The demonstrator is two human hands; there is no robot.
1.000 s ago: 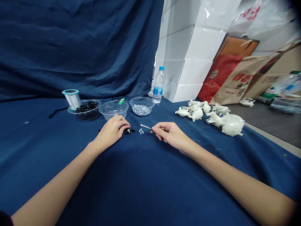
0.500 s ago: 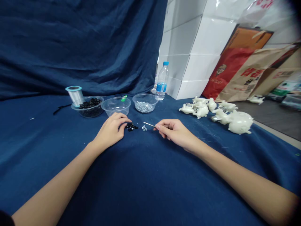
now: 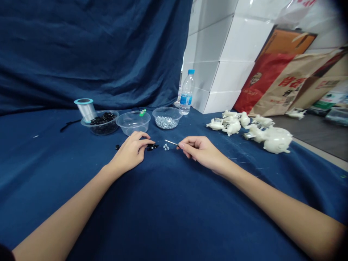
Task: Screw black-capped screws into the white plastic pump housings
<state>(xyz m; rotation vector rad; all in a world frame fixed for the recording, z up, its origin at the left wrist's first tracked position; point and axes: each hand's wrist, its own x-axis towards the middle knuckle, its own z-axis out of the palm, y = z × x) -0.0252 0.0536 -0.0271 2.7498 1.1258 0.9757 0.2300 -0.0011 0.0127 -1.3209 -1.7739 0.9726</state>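
On blue cloth [image 3: 152, 214], small silver screws [image 3: 166, 146] separate the right hand [image 3: 198, 147], pinching a thin metal rod [image 3: 171, 143], from the left hand [image 3: 131, 149], half-curled at glossy black pieces [image 3: 152, 147], hold unclear.

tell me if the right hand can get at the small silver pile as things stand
Likely yes: the right hand is close beside the small silver pile, with only the thin tool it holds between them, though its grip may need freeing first.

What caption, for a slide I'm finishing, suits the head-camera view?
Left hand at small black parts, right hand holding a slim metal-shafted tool, silvery screws between the hands on blue cloth.
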